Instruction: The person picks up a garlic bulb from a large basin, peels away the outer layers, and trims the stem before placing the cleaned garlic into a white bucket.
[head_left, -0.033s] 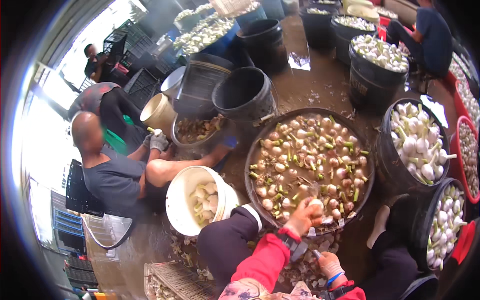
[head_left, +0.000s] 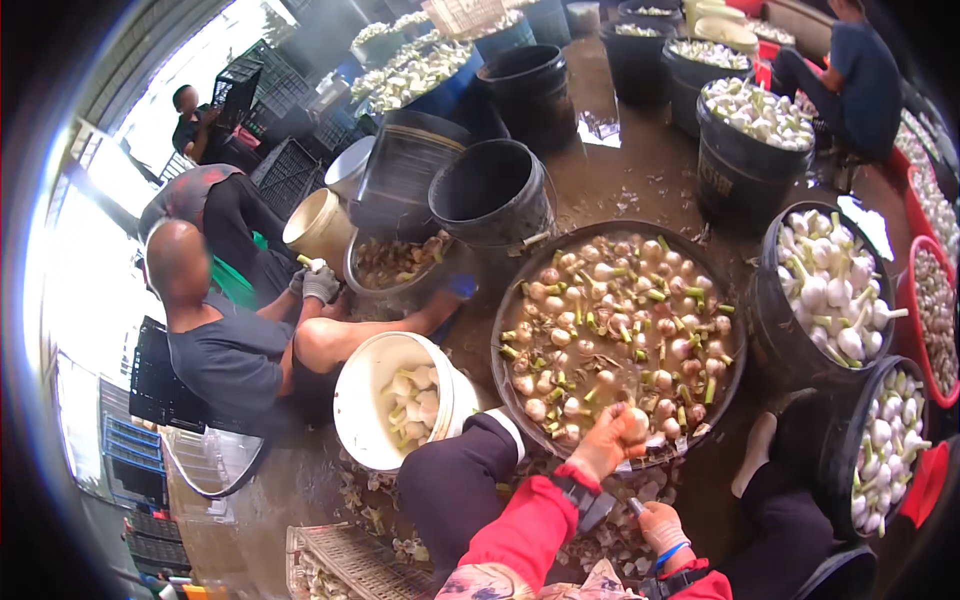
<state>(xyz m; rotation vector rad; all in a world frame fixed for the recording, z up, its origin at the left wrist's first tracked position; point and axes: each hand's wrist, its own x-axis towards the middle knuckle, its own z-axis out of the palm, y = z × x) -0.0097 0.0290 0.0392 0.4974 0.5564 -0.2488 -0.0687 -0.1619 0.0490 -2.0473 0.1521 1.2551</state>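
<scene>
My left hand [head_left: 606, 443], in a red sleeve, is closed around a garlic bulb [head_left: 637, 420] at the near rim of a wide round tub [head_left: 497, 345]. In the tub, many garlic bulbs [head_left: 600, 270] with cut green stems float in brown, murky water. Lower and to the right, my right hand [head_left: 662, 527], with a blue band at the wrist, grips a small knife [head_left: 636, 507]; only a bit of its metal blade shows. Peeled garlic skins [head_left: 590, 550] lie on the ground below my hands.
At my left knee stands a white bucket [head_left: 350, 400] of garlic; a person [head_left: 225, 345] sits beyond it. Black buckets [head_left: 775, 330] of white garlic stand to my right. A plastic crate [head_left: 330, 560] lies near left. An upright black bucket [head_left: 490, 190] stands behind the tub.
My left hand, with the garlic bulb, has moved slightly toward me and to the right. My right hand stays nearly in place.
</scene>
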